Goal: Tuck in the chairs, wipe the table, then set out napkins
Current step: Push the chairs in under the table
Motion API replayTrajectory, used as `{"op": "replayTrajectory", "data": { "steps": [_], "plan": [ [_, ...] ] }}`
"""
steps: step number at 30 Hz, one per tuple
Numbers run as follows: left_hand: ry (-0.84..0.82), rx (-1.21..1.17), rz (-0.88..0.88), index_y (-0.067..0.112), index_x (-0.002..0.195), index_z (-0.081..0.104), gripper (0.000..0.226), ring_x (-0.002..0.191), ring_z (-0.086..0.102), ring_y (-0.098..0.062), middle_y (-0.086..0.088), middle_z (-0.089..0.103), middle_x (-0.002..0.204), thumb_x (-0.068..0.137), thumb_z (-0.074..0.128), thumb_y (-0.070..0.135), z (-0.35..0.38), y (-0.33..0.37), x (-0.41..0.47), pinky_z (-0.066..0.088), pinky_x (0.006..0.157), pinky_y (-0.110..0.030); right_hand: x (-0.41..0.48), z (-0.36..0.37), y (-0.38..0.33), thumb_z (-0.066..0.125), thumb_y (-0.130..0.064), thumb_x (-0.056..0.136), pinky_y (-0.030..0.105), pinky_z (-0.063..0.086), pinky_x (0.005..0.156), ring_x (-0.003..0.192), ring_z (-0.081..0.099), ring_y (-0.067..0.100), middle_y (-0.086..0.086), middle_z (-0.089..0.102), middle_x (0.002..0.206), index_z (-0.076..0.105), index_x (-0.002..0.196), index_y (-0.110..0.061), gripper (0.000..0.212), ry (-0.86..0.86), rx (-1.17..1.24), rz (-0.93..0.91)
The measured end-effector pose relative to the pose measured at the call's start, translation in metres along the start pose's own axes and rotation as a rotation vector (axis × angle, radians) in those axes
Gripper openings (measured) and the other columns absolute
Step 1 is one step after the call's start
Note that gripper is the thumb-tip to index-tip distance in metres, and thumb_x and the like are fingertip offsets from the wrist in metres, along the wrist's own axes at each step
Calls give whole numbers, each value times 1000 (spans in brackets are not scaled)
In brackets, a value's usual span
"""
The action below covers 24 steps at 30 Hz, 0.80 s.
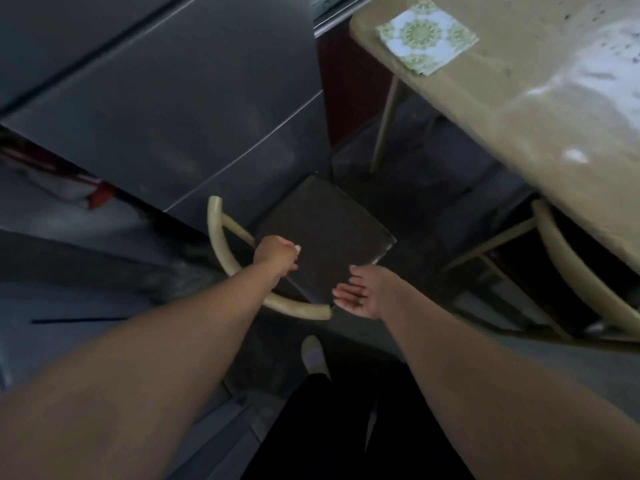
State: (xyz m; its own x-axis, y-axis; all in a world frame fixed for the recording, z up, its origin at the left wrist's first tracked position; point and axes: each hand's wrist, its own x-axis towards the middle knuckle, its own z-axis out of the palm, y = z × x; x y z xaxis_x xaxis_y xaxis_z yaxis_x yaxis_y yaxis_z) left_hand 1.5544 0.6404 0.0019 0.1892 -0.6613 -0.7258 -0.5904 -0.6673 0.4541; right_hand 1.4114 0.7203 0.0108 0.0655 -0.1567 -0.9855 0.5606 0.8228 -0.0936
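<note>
Two chairs are in view, each located here relative to the table (540,109). The first chair (322,233), with a dark seat and a curved pale backrest, stands well apart from the table, off its near-left corner and close against a grey cabinet (166,98). The left hand (277,254) is closed around the backrest rail of this chair. The right hand (360,292) is open, palm turned up, fingers loosely spread, holding nothing; it hovers just beside the free end of the backrest rail. The second chair (581,282) sits tucked under the near edge of the table. One patterned napkin (427,36) lies flat on the table near its far-left corner. A foot (313,355) rests on the floor behind the first chair.
</note>
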Motion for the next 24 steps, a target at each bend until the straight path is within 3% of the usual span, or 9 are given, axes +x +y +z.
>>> {"op": "replayTrajectory", "data": {
  "steps": [3, 6, 9, 12, 17, 24],
  "plan": [
    [113, 26, -13, 3, 111, 64, 26, 102, 68, -31, -12, 69, 112, 90, 61, 19, -43, -26, 35, 53, 91, -35, 11, 56, 21, 53, -21, 97, 45, 52, 82, 99, 65, 32, 19, 61, 110, 47, 129, -1, 38, -22, 17, 87],
    [211, 70, -51, 6, 120, 61, 36, 112, 61, -32, -12, 63, 121, 89, 64, 23, -73, -46, 55, 48, 99, -36, 21, 98, 39, 55, -23, 96, 50, 55, 75, 86, 66, 36, 24, 62, 104, 47, 123, 3, 39, -48, 124, 219],
    [296, 64, -134, 6, 130, 48, 53, 119, 55, -35, -16, 52, 134, 85, 68, 26, -85, -60, 69, 47, 100, -41, 33, 128, 47, 57, -25, 95, 52, 56, 76, 92, 67, 40, 27, 62, 112, 46, 123, 7, 44, -63, 213, 312],
    [266, -37, -219, 3, 133, 44, 59, 118, 55, -36, -18, 53, 134, 84, 69, 26, -83, -68, 79, 48, 99, -43, 42, 151, 49, 54, -27, 97, 51, 55, 86, 105, 64, 39, 26, 57, 125, 45, 128, 5, 46, -34, 296, 324],
    [181, -190, -336, 4, 128, 51, 47, 106, 62, -31, -14, 62, 119, 90, 62, 29, -74, -73, 96, 54, 91, -41, 58, 171, 50, 52, -17, 98, 50, 45, 103, 123, 52, 38, 23, 49, 135, 46, 132, -5, 36, 66, 527, 315],
    [163, -251, -384, 6, 124, 53, 41, 101, 62, -32, -15, 61, 113, 89, 64, 23, -64, -73, 128, 56, 87, -46, 76, 178, 40, 52, -14, 97, 48, 41, 107, 131, 43, 40, 20, 43, 141, 41, 140, -7, 44, 162, 796, 334]
  ]
}}
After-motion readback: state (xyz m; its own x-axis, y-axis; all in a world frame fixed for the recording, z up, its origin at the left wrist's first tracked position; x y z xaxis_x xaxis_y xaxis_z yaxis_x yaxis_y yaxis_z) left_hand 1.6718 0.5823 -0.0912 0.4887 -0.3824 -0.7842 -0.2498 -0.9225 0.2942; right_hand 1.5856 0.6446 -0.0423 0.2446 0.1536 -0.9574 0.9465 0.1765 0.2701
